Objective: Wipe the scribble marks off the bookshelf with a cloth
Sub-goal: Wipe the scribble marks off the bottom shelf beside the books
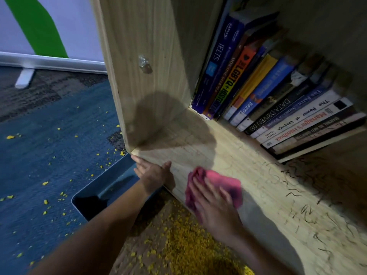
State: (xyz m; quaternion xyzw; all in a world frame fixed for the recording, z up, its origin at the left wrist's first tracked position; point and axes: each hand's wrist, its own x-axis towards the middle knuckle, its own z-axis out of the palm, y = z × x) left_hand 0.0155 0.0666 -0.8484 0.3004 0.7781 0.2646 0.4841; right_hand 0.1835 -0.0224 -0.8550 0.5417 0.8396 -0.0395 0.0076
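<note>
Head view: cloth (224, 183) pressed flat on shelf (198, 147) near its left end
Right hand (214, 203) flat on cloth, grip released; left hand (153, 173) open on shelf edge; scribbles (309, 213) to the right not yet wiped

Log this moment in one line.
left hand: touches shelf board edge | right hand: presses pink cloth on board | scribble marks: right of cloth

Floor: blue and grey patterned carpet (49, 135) from 7 to 10 o'clock. Yellow crumbs (188, 245) lie scattered on it, densest at 6 o'clock. Wall (79, 26) at 11 o'clock is pale lilac with a slanted green band (39, 26). A white baseboard (49, 62) runs along its foot at 10 o'clock. A dark blue bin (103, 193) stands at 8 o'clock. Lighting is dim.
</note>
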